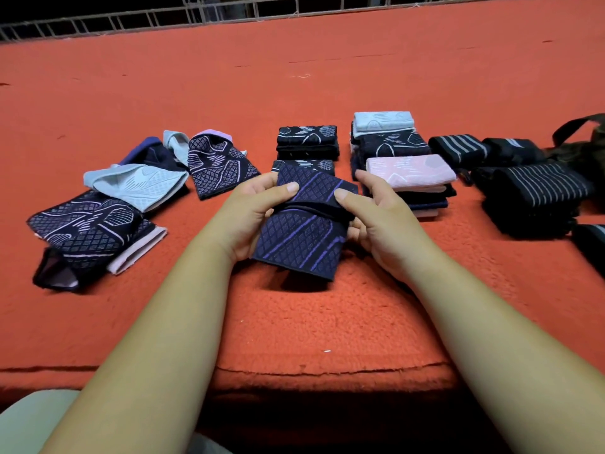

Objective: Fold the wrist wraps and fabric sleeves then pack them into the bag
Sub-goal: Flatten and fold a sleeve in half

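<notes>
Two bare forearms reach in from the bottom edge over an orange carpeted surface [294,329]. Between them, the left hand [252,217] and the right hand [379,221] both grip a navy fabric sleeve with purple lines [294,247]. It is held slightly above the carpet, with a shadow beneath it. Each thumb presses on top of the sleeve near a dark edge that runs across its middle. The other fingers curl round its side edges and are mostly hidden behind the cloth. One right finger sticks up just beside the sleeve's far corner. Directly behind the sleeve lies a folded dark sleeve [306,164], and beyond that a small stack of folded dark sleeves [307,142]. To the right stands a taller stack with a pink sleeve [409,172] on the near side and a light blue sleeve [383,121] at the back. At left, a loose heap of unfolded sleeves [98,221] sprawls, dark patterned and pale blue pieces overlapping. Far right, black wrist wraps with grey stripes [537,194] sit rolled, near a camouflage bag [589,145] at the frame edge.
</notes>
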`<action>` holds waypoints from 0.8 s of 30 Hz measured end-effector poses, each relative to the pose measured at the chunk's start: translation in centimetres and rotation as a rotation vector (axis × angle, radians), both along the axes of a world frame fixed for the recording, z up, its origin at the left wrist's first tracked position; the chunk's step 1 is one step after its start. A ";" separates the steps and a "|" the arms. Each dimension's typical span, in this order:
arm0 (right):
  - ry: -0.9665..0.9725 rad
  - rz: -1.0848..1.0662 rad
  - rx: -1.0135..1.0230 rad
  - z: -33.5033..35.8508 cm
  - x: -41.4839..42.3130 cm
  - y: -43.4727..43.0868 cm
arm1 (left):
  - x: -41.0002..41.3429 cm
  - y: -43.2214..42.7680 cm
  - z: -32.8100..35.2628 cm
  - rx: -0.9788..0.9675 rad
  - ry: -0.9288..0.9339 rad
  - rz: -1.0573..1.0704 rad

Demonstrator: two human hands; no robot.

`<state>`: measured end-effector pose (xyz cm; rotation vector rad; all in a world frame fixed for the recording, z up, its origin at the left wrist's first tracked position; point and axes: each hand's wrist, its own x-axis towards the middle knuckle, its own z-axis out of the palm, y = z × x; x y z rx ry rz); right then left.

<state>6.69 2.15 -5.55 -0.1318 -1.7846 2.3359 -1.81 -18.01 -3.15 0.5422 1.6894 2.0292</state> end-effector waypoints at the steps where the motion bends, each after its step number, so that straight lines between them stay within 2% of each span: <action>1: -0.013 0.014 0.002 -0.1 0.0 0.0 | 0.0 0.0 0.2 0.013 0.007 0.014; 8: 0.001 0.112 0.030 -0.2 -0.2 0.3 | -0.4 0.0 0.0 0.075 0.004 0.090; 12: -0.062 0.110 0.156 -0.1 0.3 0.2 | -0.2 0.2 0.1 0.069 0.030 0.089; 15: -0.032 0.068 0.135 -0.1 0.3 0.2 | 0.0 0.3 -0.1 0.082 0.014 0.075; 21: 0.009 0.040 0.144 -0.2 0.2 0.3 | 0.0 -0.6 -0.6 -0.170 0.019 -0.135; 24: 0.013 0.047 0.129 -0.2 0.1 0.2 | -0.5 -1.1 -0.9 -0.127 0.028 -0.118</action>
